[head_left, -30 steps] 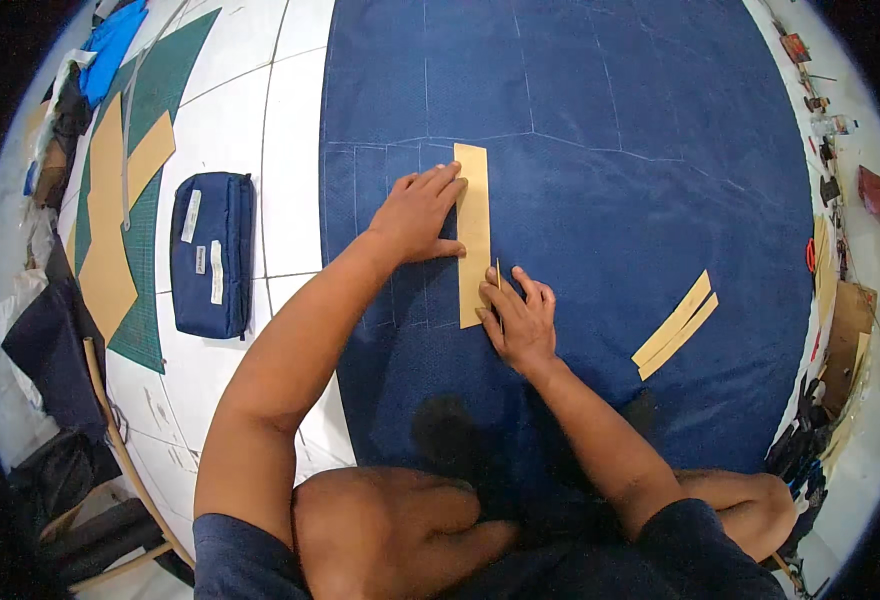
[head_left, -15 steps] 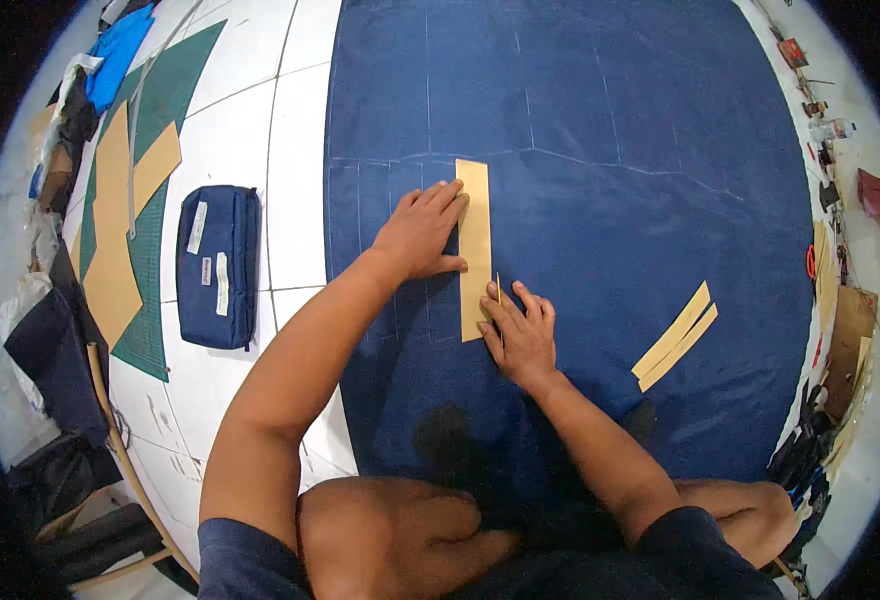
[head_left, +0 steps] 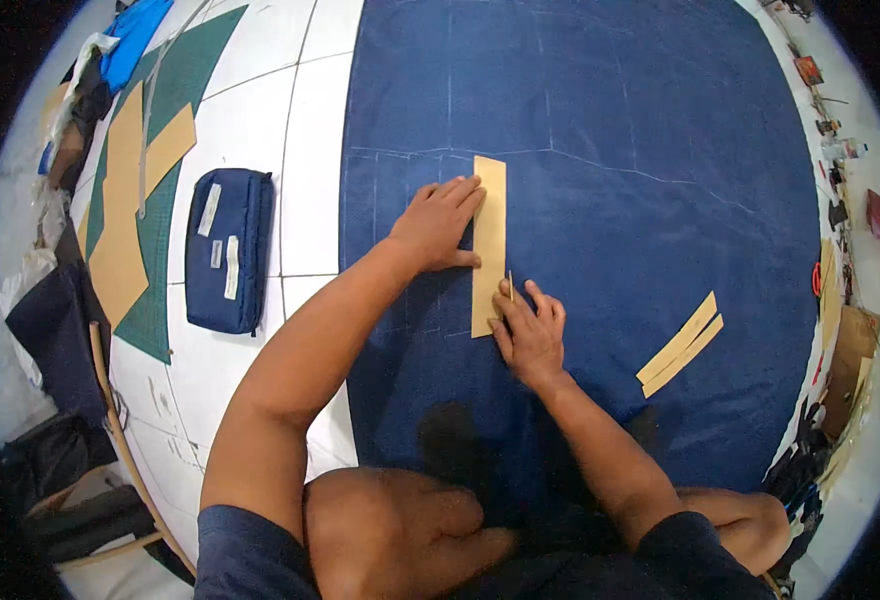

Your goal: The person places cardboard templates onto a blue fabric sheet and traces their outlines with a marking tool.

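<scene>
My left hand (head_left: 440,225) lies with thumb and fingers spread at the left edge of a long tan card strip (head_left: 490,215), pressing it on dark blue cloth (head_left: 640,430). Beside the strip's lower right edge is my right hand (head_left: 532,335), its fingers closed on a thin pencil-like stick (head_left: 510,287). The stick's far end shows near the strip's edge; the rest is hidden by the fingers. Thin pale lines run along and across the cloth, several of them left of the strip. Two narrow card strips (head_left: 680,343) lie on the cloth to the right.
Left of the cloth, a dark blue zipped pouch (head_left: 228,250) rests on white floor tiles (head_left: 305,130). Beyond it are a green cutting mat (head_left: 160,220) with tan card pieces (head_left: 120,225) and a metal ruler (head_left: 143,160). Small items and a bottle (head_left: 844,149) line the right side.
The whole view has shifted slightly, moving the cloth and pouch a little right in the picture. Both hands and the card strip keep nearly the same places on the cloth.
</scene>
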`<state>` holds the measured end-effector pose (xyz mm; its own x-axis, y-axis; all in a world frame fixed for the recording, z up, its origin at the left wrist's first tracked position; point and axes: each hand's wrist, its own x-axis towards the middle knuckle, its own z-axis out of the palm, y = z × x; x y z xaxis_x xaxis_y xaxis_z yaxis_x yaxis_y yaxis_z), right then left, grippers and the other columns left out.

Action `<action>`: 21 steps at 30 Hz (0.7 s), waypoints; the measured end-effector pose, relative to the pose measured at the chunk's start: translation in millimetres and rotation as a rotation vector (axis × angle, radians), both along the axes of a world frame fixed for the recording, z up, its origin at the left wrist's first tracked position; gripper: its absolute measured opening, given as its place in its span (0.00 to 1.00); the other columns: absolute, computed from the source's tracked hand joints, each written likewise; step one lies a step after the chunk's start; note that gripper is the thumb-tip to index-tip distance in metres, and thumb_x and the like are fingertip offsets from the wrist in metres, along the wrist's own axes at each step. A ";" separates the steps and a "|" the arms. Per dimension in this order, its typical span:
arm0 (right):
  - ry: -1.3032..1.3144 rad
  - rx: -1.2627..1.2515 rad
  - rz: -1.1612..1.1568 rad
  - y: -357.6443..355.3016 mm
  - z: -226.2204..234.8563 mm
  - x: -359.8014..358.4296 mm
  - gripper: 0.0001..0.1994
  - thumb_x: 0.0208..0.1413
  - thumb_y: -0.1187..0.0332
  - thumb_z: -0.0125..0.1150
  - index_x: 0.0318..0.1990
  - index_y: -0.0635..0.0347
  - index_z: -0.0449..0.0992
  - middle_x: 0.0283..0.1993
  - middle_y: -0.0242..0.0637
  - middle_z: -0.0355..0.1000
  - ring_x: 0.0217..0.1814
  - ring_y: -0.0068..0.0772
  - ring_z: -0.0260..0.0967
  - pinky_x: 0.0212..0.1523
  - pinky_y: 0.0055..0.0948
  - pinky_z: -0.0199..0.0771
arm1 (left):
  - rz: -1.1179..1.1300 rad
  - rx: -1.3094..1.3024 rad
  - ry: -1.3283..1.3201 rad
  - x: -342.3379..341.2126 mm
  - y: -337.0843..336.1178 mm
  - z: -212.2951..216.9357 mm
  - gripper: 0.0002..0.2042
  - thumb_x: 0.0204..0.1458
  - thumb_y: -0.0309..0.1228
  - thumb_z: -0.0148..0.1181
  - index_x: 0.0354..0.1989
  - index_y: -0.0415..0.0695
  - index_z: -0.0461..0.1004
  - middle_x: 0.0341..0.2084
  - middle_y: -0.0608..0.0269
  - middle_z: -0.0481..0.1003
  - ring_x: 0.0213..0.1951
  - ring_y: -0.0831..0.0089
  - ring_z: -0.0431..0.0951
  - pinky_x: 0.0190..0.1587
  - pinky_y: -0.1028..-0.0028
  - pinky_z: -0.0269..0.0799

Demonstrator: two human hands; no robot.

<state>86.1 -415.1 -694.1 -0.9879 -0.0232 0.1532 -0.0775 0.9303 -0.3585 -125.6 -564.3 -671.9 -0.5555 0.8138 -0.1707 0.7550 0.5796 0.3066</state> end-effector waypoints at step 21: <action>-0.039 0.018 0.007 -0.7 -3.2 2.9 0.19 0.58 0.60 0.61 0.56 0.50 0.74 0.64 0.31 0.69 0.68 0.43 0.58 0.64 0.48 0.54 | -0.008 0.049 0.003 3.6 -0.8 -3.7 0.50 0.38 0.52 0.73 0.68 0.40 0.56 0.69 0.50 0.56 0.70 0.53 0.56 0.69 0.55 0.54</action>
